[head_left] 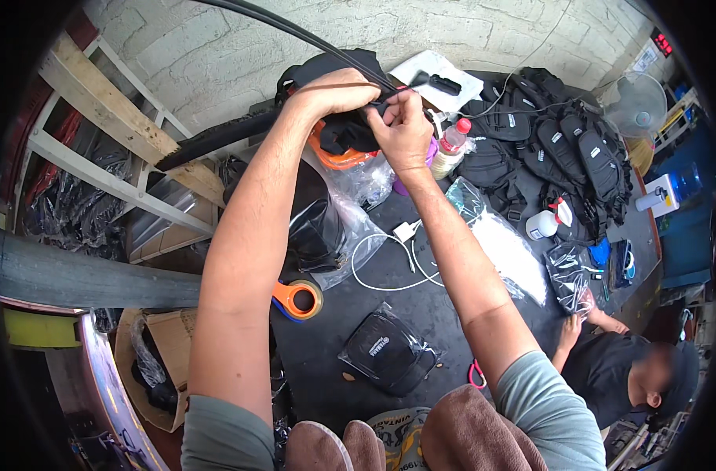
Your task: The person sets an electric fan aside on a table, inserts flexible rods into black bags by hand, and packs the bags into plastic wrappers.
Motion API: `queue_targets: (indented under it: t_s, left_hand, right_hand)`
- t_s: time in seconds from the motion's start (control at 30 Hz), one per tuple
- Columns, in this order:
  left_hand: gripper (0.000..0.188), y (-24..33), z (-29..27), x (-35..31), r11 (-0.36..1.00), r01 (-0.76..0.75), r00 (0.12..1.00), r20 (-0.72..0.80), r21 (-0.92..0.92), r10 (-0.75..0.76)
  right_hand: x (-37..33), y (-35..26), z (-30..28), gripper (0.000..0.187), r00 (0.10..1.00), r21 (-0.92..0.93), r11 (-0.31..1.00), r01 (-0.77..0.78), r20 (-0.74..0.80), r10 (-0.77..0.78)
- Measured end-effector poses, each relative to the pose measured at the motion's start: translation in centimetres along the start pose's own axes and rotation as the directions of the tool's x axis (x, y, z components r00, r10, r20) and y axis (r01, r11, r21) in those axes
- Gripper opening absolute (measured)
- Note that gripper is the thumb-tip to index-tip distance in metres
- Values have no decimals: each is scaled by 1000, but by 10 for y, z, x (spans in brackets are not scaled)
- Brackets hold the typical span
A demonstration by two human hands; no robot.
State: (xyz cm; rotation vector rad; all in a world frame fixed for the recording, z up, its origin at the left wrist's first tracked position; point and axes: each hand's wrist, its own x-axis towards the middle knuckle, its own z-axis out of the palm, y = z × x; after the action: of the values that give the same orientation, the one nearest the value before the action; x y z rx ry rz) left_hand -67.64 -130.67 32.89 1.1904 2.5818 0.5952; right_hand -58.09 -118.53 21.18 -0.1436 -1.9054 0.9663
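Both arms reach to the far side of the black table [318, 369]. Long thin black strips [326, 47] come down from the upper left to where my hands meet. My left hand [338, 90] is closed around them, its fingertips partly hidden. My right hand [403, 133] is close beside it, thumb and fingers pinched on the strips near their end. Beneath the hands are black fabric and an orange item [338, 157], partly covered. Nearer me lies a black pouch [385, 353] in clear plastic.
An orange tape dispenser [303, 301], a white charger [405, 231] with its cable and a pink scissor handle [475, 374] lie on the table. A red-capped bottle [454, 140], black backpacks [585, 153] and a spray bottle [542, 224] stand right. A co-worker [617, 373] handles a plastic-wrapped item.
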Motion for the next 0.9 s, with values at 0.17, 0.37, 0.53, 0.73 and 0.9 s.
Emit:
queue_targets:
  t_s: [0.17, 0.37, 0.53, 0.73, 0.9]
  left_hand:
    - [36, 1, -10, -7, 981, -28, 999, 13, -193, 31]
    - [37, -4, -5, -7, 957, -173, 978, 71, -233, 195]
    - [37, -3, -6, -13, 962, -124, 992, -7, -244, 126]
    - [28, 25, -15, -40, 948, 95, 994, 75, -304, -76]
    - [31, 22, -12, -48, 990, -77, 995, 52, -119, 84]
  right_hand:
    - [11, -11, -18, 18, 963, -29, 964, 266, -41, -267]
    - [15, -19, -40, 3, 923, 42, 923, 383, 18, -384]
    - [3, -15, -43, 19, 977, 118, 971, 207, -78, -199]
    - [-8, -33, -41, 48, 893, -84, 892, 444, -44, -448]
    - [-19, -44, -39, 39, 973, 9, 974, 228, -35, -227]
